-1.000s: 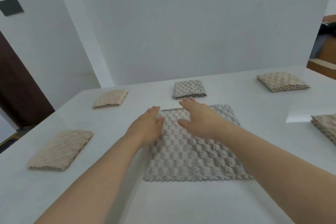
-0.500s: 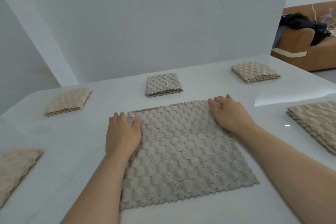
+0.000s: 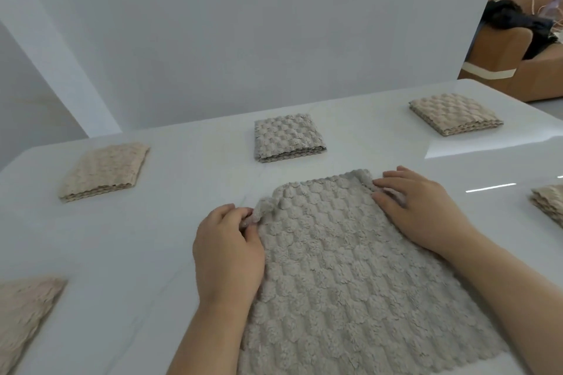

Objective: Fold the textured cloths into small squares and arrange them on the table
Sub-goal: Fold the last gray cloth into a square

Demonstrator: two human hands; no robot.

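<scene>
Two hands grasp the far corners of an unfolded grey cloth (image 3: 350, 268) lying flat on the white table (image 3: 122, 237), the left hand (image 3: 228, 246) pinching one, the right hand (image 3: 417, 210) gripping the other. An uneven lift would likely skew the fold; the plush corners could slip free.

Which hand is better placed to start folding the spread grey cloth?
Left, probably: the left hand pinches a raised far corner of the grey textured cloth; the right hand lies flatter on its corner, grip unclear.
</scene>
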